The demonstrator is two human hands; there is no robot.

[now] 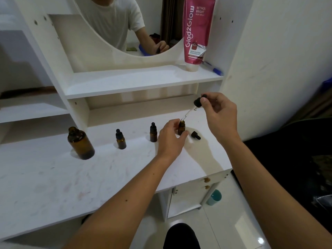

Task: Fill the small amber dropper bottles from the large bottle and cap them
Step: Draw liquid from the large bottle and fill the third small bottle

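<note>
**Amber glass bottles on a white vanity: dropper held over 1 open bottle**

Amber glass: 1 small open bottle (181, 128), upright on the white vanity top (107, 169), right of centre. It is gripped round its body by the left hand (170, 139), thumb and fingers curled about it.

Large dropper (193, 108), black bulb and clear glass pipette: pinched at the bulb by the thumb and fingers of the right hand (220, 112). It is held tilted, bulb up and to the right, with the tip at the mouth of the open bottle. Whether the tip is inside the neck cannot be told.

Small black dropper cap (195, 135): lying on its side on the vanity top, just right of the open bottle, apart from both hands.

Capped small amber bottle (153, 132): upright, just left of the left hand.

Second capped small amber bottle (120, 139): upright, further left, well apart from the first.

Large amber bottle (80, 143): uncapped, upright, furthest left; dark liquid is seen only near its base.

Pink tube (196, 31) marked "Glad2Glow Retinol Bright": standing cap-down on the upper shelf (136, 81), at its right end.

Blue pen (213, 69): lying on the same shelf, just right of the tube.

Round mirror (115, 24): set above the shelf; a white T-shirt and an arm are reflected.

Teal cup (214, 197): on the floor below the right end of the vanity.
</note>
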